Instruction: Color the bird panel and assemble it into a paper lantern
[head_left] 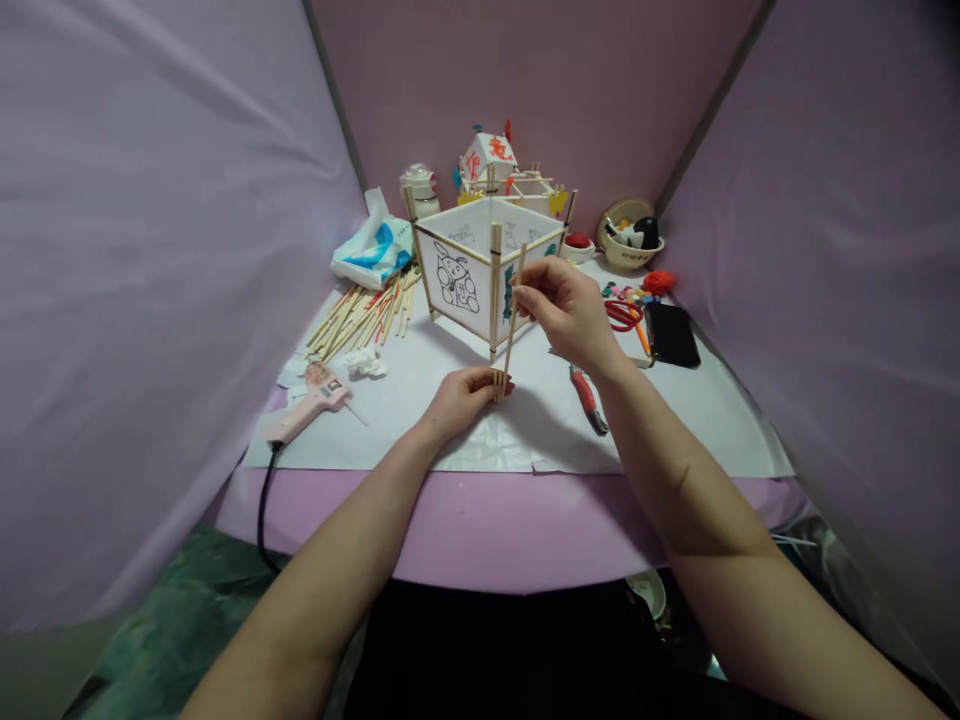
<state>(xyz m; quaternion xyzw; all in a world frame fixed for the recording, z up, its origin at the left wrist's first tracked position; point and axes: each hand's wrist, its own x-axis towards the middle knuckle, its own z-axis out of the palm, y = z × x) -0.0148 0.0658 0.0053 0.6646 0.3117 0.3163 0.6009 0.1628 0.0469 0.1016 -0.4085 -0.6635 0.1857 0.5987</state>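
My right hand pinches a thin wooden stick near its top, and the stick slants down toward my left hand. Close above the table, my left hand is closed on several short wooden sticks, whose ends show at its fingertips. The long stick's lower end meets this bunch; whether the left fingers grip it too, I cannot tell. Just behind both hands stands a lantern frame of wooden sticks with white panels. A line-drawn rabbit decorates its left panel, and my right hand partly hides the other front panel.
At left lie a pink glue gun, loose wooden sticks and a plastic bag. To the right are red-handled pliers, red scissors, a black phone-like slab and a bowl. Another small lantern stands behind.
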